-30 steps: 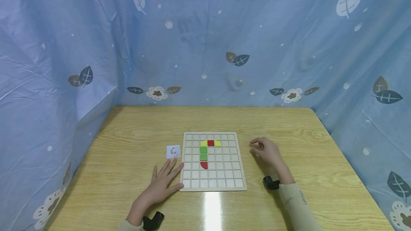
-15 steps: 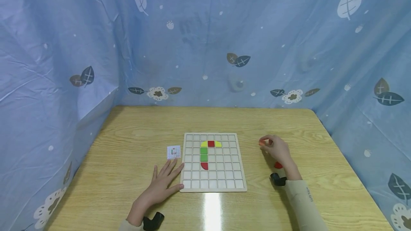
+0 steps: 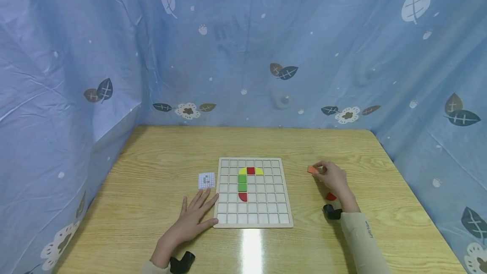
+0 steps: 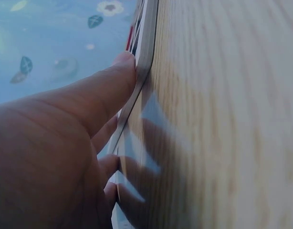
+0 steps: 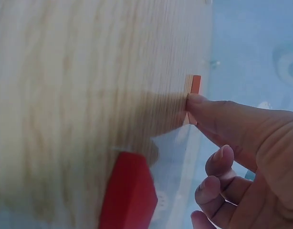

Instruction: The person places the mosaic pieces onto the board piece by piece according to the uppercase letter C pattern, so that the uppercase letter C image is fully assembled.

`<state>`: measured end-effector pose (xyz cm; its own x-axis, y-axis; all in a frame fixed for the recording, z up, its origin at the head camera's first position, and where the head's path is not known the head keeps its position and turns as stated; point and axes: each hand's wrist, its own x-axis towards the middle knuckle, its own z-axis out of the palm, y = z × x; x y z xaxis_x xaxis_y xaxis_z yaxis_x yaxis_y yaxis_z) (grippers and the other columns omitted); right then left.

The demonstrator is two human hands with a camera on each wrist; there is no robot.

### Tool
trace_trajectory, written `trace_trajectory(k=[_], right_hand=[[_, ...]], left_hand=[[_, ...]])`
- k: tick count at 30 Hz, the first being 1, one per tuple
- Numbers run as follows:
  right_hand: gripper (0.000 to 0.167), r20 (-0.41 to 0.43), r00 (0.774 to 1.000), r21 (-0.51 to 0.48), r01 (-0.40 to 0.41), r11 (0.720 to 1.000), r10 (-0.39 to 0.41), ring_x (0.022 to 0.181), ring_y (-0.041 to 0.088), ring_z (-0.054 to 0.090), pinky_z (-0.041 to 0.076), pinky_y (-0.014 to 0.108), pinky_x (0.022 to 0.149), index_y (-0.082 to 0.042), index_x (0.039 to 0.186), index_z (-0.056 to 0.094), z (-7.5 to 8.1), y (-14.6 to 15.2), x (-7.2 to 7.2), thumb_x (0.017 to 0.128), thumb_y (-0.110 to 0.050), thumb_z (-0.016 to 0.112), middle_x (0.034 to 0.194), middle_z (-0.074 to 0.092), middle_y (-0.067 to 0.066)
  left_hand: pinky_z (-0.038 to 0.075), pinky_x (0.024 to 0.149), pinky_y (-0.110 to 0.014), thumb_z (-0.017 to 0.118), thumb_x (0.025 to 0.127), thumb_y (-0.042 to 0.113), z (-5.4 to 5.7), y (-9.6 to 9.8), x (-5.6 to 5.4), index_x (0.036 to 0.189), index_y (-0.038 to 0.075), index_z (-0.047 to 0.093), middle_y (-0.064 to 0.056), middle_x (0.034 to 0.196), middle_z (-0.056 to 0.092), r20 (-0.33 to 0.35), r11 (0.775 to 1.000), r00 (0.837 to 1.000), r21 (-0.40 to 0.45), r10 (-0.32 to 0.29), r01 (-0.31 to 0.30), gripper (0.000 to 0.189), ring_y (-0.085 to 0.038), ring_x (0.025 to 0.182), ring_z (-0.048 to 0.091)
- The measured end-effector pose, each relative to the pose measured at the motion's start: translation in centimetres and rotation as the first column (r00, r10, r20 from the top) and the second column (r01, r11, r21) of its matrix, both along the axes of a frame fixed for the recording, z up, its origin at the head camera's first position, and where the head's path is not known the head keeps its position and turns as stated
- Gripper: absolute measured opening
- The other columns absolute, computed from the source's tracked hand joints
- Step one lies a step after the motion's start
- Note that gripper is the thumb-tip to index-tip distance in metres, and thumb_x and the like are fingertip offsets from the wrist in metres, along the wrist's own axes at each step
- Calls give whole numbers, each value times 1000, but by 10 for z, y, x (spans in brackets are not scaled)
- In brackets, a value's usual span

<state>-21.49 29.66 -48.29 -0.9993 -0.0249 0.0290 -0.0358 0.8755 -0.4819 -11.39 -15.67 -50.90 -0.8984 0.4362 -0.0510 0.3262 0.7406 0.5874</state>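
Note:
My right hand pinches a small orange tile between thumb and forefinger, low over the table right of the board. In the right wrist view the orange tile is seen edge-on at the thumb tip, the other fingers curled loosely. A red quarter-round piece lies near that wrist. My left hand is spread flat, thumb and forefinger touching the left edge of the white grid board. On the board sit two yellow pieces, a red square, two green squares and a red quarter-round.
A small printed card with a gridded pattern lies left of the board, just beyond the left fingertips. The wooden table reaches back to a blue patterned curtain. Black wrist devices are worn on both wrists.
My right hand has moved to the right, away from the board, and now pinches the orange tile. The red quarter-round near its wrist has come into view. The left hand stays put.

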Motion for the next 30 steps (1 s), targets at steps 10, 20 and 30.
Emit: trace_trajectory(k=[10, 20, 30], right_hand=[[29, -22, 1000, -15, -10, 1000, 9, 68, 19, 51, 32, 45, 69, -3, 106, 66, -1, -2, 2, 84, -22, 69, 82, 60, 9], [29, -70, 997, -18, -40, 999, 39, 63, 17, 45, 29, 35, 62, -6, 105, 68, 6, -18, 8, 83, -24, 70, 82, 58, 8], [26, -115, 990, -39, -84, 996, 79, 51, 13, 33, 26, 26, 51, -6, 103, 69, 10, -40, 15, 82, -22, 71, 74, 50, 5]], left_hand=[[-13, 103, -67, 55, 90, 43, -3, 1, 0, 146, 20, 30, -11, 155, 14, -24, 999, 1000, 29, 15, -14, 65, -38, 142, 5], [-12, 104, -66, 57, 89, 42, -4, 1, 0, 146, 22, 31, -10, 155, 16, -47, 999, 999, 43, 23, -21, 65, -37, 142, 7], [-13, 103, -67, 55, 90, 44, -4, 1, 0, 146, 22, 30, -10, 155, 14, -28, 999, 999, 33, 16, -15, 65, -37, 142, 6]])
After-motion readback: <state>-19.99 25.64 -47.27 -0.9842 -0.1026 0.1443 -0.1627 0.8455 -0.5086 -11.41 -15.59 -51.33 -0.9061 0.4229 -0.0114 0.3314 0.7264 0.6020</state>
